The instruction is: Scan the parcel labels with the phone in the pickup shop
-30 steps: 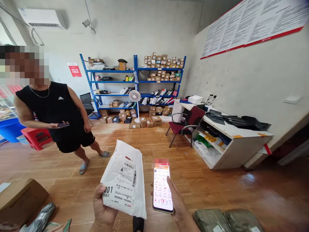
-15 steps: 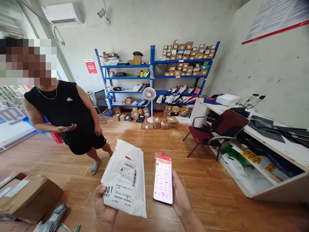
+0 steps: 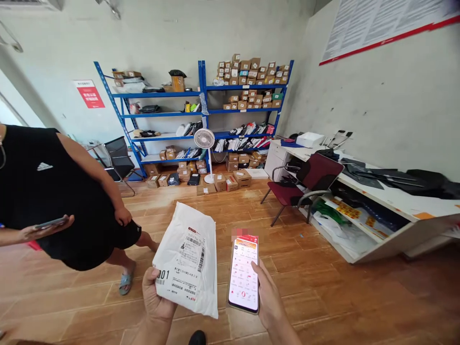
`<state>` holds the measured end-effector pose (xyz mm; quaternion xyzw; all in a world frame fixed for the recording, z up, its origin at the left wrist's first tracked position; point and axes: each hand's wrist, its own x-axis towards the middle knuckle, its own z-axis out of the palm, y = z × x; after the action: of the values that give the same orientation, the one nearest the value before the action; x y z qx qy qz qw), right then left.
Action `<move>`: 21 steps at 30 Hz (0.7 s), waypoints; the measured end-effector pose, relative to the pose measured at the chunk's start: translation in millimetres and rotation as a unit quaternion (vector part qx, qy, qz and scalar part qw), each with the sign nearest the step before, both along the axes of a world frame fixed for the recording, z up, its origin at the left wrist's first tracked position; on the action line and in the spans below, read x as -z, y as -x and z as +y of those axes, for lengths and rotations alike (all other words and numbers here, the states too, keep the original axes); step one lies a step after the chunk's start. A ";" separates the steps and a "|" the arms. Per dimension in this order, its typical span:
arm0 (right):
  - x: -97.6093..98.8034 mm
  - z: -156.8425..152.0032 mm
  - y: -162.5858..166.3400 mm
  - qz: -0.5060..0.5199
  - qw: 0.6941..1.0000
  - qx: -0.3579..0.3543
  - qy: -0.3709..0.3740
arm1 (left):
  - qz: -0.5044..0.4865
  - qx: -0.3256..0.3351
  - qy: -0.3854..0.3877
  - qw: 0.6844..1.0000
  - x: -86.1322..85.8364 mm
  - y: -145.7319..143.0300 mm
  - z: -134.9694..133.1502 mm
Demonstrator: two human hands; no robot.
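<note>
My left hand point(image 3: 155, 301) grips the lower left corner of a white plastic mailer parcel point(image 3: 187, 256) with a printed shipping label and the number 001. My right hand point(image 3: 270, 299) holds a smartphone point(image 3: 244, 274) upright, its lit screen showing a red-topped app, thumb at its right edge. Parcel and phone sit side by side, a little apart, low in the middle of the view. A person in a black sleeveless shirt point(image 3: 46, 191) stands close at the left, holding a dark phone point(image 3: 52, 223) flat in one hand.
Blue shelving point(image 3: 201, 112) with small cartons lines the back wall, with more boxes and a white standing fan point(image 3: 204, 141) on the floor below. A dark red chair point(image 3: 309, 179) stands at a white desk point(image 3: 388, 201) along the right wall. The floor is wooden.
The person at the left now stands nearer and larger in view. The brown boxes at lower left have left the view. Parcel and phone keep their places in my hands.
</note>
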<state>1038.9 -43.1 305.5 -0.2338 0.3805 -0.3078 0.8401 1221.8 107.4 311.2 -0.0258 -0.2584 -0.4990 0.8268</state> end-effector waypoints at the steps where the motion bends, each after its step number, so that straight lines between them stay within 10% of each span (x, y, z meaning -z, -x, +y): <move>1: 0.7 2.9 -7.2 0.005 1.000 0.006 -0.001 | -0.004 0.007 -0.003 1.000 2.3 -10.7 -0.8; 21: 21.0 34.4 -59.9 -0.065 0.996 0.058 -0.025 | -0.032 0.136 0.106 0.984 -3.2 -116.1 -33.3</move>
<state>1098.8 -8.7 284.5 -0.1702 0.3451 -0.3609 0.8495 1338.0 74.1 314.4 -0.1326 -0.3305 -0.5773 0.7348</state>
